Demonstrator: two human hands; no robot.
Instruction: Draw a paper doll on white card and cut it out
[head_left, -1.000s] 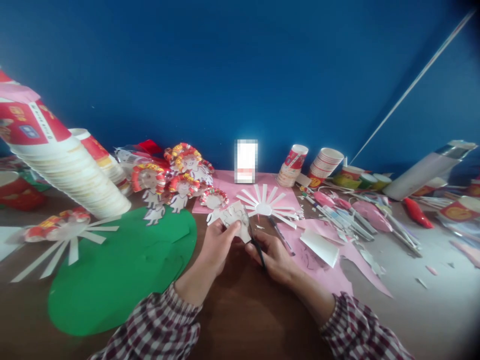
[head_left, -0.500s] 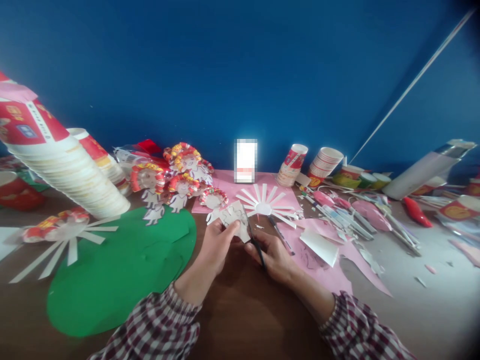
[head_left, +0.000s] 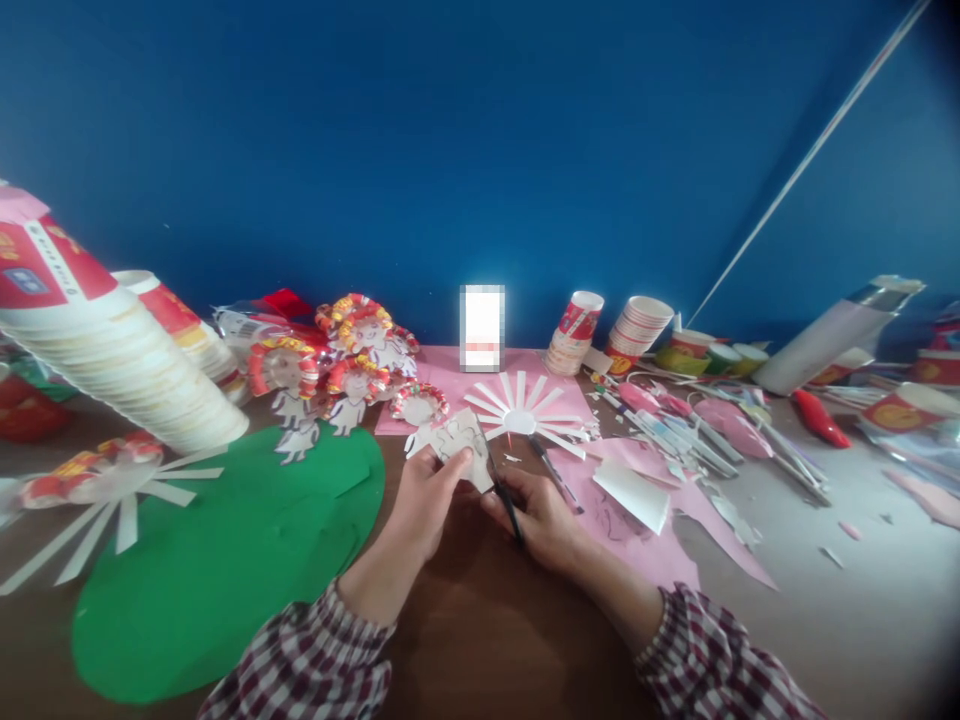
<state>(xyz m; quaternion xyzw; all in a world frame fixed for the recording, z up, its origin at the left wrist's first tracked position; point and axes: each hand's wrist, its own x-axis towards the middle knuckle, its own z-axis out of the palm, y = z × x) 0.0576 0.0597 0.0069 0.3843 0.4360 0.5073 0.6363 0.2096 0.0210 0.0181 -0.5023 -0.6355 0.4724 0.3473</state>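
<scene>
Near the middle of the table, my left hand [head_left: 421, 508] pinches a piece of white paper [head_left: 459, 440] with dark drawn outlines. My right hand [head_left: 541, 515] is closed around dark scissors [head_left: 510, 508], whose blades meet the paper's right edge. Just behind lies a white paper piece cut into rays [head_left: 520, 424], on a pink sheet [head_left: 442, 365]. Left of the hands, several paper figures with red and yellow ring manes [head_left: 358, 385] stand beside a green paper shape [head_left: 232, 560].
Tall stacked paper cups [head_left: 142, 350] lean at the left. More cup stacks [head_left: 637, 330] stand at the back right. Pens [head_left: 694, 430], pink scraps [head_left: 637, 540], a white roll [head_left: 825, 345] and a red object [head_left: 821, 418] lie on the right.
The whole view has shifted slightly, with most table items now a little further left and lower. Both hands keep hold of the paper and scissors in nearly the same pose.
</scene>
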